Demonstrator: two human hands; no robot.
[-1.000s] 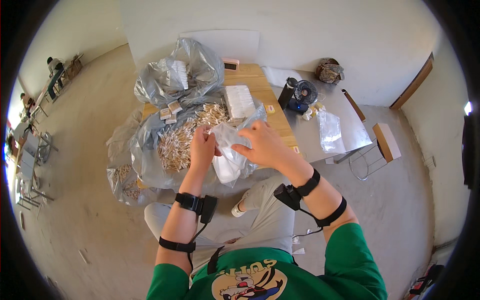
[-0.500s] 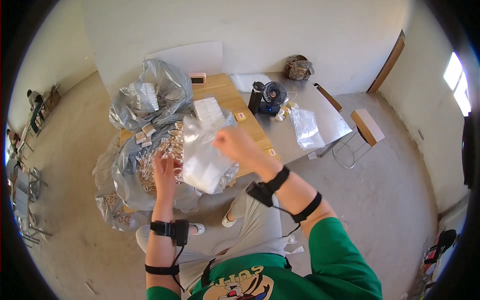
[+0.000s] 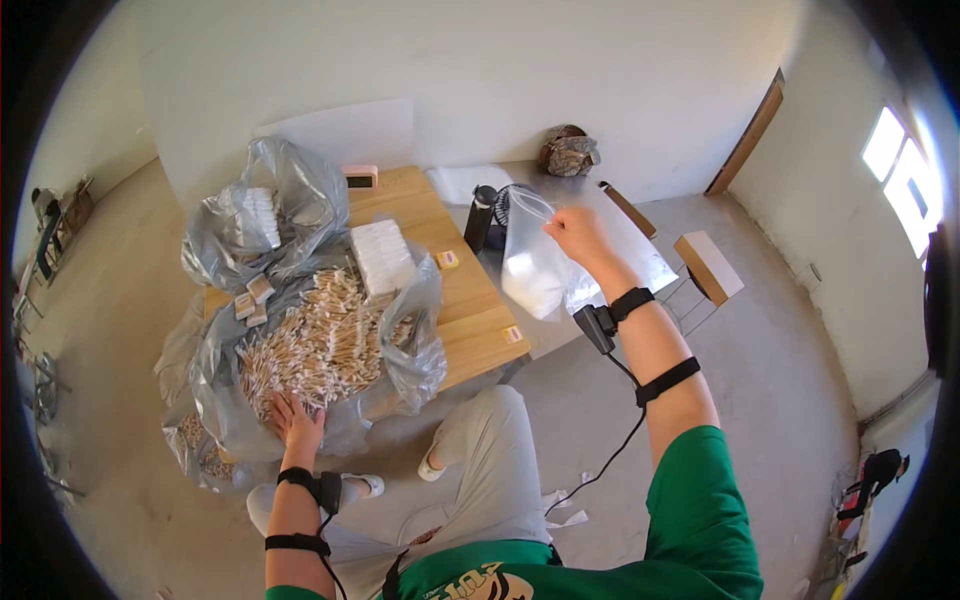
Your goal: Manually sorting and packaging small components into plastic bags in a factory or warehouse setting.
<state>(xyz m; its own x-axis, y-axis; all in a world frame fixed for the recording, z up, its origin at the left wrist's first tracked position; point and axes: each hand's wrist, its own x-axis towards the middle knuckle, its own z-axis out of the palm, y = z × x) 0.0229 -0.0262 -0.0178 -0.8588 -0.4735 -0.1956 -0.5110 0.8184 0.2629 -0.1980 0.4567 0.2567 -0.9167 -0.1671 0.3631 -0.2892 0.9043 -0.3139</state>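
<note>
A big heap of wooden-stick cotton swabs (image 3: pixel 325 340) lies in an opened grey plastic bag (image 3: pixel 225 385) on the wooden table. At the heap's near edge my left hand (image 3: pixel 297 422) rests with its fingers spread, touching the swabs and holding nothing. My right hand (image 3: pixel 580 238) is closed on the top of a clear plastic bag (image 3: pixel 532 265), which hangs to the right of the wooden table with something white in its bottom. A stack of white packs (image 3: pixel 382 258) stands behind the heap, and a few small boxes (image 3: pixel 246 305) lie at its left.
Another grey bag (image 3: pixel 318 205) with white packs sits at the back left of the table (image 3: pixel 480 325). Yellow-labelled boxes (image 3: pixel 512 334) lie on the bare wood. A black bottle (image 3: pixel 481 215) and a partly hidden fan (image 3: pixel 503 205) stand on the metal table (image 3: pixel 640 255). A stool (image 3: pixel 708 265) is beyond.
My right hand has carried the clear bag from over the swabs to the right, off the wooden table. My left hand has moved back to the heap's near edge. The view has shifted slightly.
</note>
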